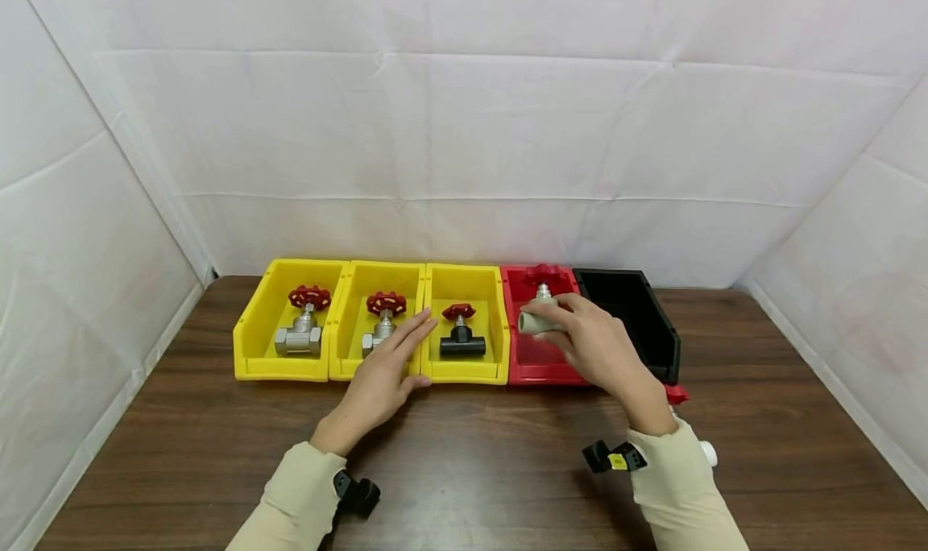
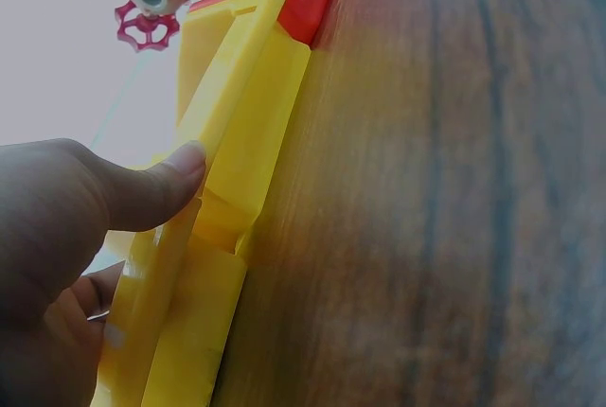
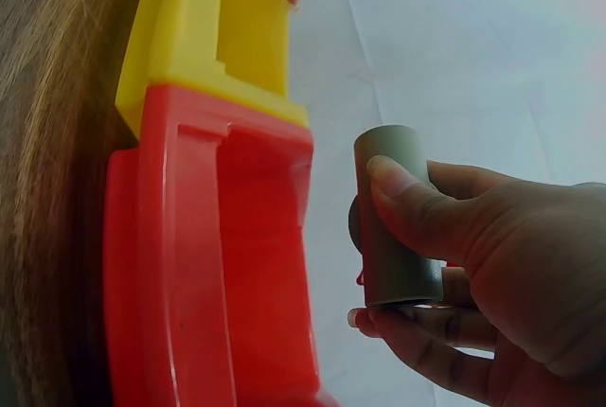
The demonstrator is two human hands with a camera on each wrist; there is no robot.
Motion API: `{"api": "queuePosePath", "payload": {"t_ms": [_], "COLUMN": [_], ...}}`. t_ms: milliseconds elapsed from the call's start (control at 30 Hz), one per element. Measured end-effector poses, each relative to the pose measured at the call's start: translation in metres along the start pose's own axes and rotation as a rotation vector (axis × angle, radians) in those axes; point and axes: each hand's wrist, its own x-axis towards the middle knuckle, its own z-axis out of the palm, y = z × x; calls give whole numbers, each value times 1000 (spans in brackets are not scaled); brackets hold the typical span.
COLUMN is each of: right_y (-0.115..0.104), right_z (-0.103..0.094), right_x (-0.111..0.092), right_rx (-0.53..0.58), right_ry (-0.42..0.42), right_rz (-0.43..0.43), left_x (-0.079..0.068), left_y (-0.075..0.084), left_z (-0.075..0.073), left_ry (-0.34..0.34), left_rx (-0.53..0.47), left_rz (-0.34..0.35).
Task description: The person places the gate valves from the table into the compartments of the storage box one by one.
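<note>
My right hand (image 1: 594, 337) grips the grey-green body of a valve (image 1: 536, 323), its thumb along the pipe piece, and holds it over the red bin (image 1: 544, 372). The valve's red handwheel points to the back. In the right wrist view, the valve (image 3: 402, 227) is apart from the bin's walls. My left hand (image 1: 377, 386) rests on the middle yellow bin (image 1: 346, 369) and the right yellow bin (image 1: 464, 372) where they meet, fingers extended. A metal valve (image 1: 374, 335) in the middle bin is partly behind that hand. A black valve (image 1: 462, 342) lies in the right yellow bin.
The left yellow bin (image 1: 279, 368) holds another metal valve (image 1: 299, 339) with a red handwheel. At the row's right end stands a black bin (image 1: 663, 350). A red-handled item (image 1: 677, 394) with a white end lies on the brown table (image 1: 464, 486), partly hidden by my right forearm.
</note>
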Motion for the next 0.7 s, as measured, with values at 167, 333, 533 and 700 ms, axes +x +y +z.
{"api": "queuePosePath", "payload": {"t_ms": [167, 333, 533, 700], "right_y": [3, 7, 13, 16], "right_z": [2, 5, 10, 14], "right_x": [0, 0, -1, -1], "right_rx": [-2, -3, 1, 4], "right_ry": [-28, -31, -27, -38], "right_rz": [30, 40, 48, 70], "left_x": [0, 0, 0, 0], "left_y": [0, 0, -1, -1], "left_z": [0, 0, 0, 0], "left_ry": [-1, 2, 3, 2], "left_rx": [0, -3, -6, -7], "left_rz": [-5, -3, 5, 5]}}
